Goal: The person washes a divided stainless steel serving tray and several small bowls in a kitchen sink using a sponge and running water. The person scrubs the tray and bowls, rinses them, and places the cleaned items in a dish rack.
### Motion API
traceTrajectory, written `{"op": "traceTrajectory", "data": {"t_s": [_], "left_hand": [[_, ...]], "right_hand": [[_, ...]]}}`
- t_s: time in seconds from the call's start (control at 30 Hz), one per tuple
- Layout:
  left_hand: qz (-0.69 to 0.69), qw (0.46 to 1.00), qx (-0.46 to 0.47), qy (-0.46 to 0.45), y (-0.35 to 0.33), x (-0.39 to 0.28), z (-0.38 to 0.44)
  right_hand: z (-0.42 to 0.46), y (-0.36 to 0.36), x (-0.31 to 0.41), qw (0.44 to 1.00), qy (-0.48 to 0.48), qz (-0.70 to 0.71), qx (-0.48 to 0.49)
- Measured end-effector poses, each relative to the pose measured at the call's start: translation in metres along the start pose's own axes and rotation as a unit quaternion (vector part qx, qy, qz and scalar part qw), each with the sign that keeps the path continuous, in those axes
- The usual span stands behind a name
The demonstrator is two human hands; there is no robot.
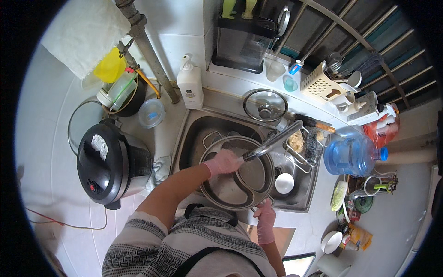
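Observation:
A round divided stainless-steel pot (225,192) with a curved partition rests over the double sink (188,138). My left hand (225,161), in a pink glove, is over the pot's inner side, by the end of the faucet (273,140); what its fingers hold is hard to make out. My right hand (265,211), also gloved in pink, grips the pot's near side handle, with the fingers around it. Water stands or runs in the pot, though this is not clear. A white bowl (285,183) sits in the right basin.
A black-lidded electric pressure cooker (104,162) stands at left. A glass lid (265,105) leans behind the sink. A wire rack (301,162) holds scrubbers. A blue water jug (349,155) lies at right, a white pump bottle (190,86) behind.

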State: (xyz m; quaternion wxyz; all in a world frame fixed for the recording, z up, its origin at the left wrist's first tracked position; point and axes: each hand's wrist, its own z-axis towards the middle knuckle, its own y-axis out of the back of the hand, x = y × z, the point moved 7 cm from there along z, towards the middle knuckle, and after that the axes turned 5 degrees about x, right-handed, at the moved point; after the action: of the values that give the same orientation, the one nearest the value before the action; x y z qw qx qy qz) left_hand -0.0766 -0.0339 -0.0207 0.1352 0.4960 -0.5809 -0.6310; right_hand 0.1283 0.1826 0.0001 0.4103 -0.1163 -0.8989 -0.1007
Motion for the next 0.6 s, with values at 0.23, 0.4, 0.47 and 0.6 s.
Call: {"op": "traceTrajectory", "data": {"t_s": [0.23, 0.4, 0.47, 0.6], "left_hand": [[0.076, 0.997, -0.006, 0.0, 0.025, 0.032, -0.005], [-0.019, 0.972, -0.189, 0.139, 0.067, 0.075, -0.025], [-0.145, 0.945, -0.203, 0.211, 0.038, 0.119, -0.033], [-0.204, 0.935, -0.053, 0.286, 0.013, 0.159, -0.023]], "right_hand": [[0.001, 0.001, 0.0, 1.0, -0.015, 0.025, -0.004], [-0.001, 0.0, 0.003, 0.999, -0.031, 0.017, 0.009], [-0.001, -0.004, 0.009, 0.999, -0.031, -0.006, 0.012], [-0.001, 0.001, 0.005, 0.999, -0.03, 0.004, 0.008]]}}
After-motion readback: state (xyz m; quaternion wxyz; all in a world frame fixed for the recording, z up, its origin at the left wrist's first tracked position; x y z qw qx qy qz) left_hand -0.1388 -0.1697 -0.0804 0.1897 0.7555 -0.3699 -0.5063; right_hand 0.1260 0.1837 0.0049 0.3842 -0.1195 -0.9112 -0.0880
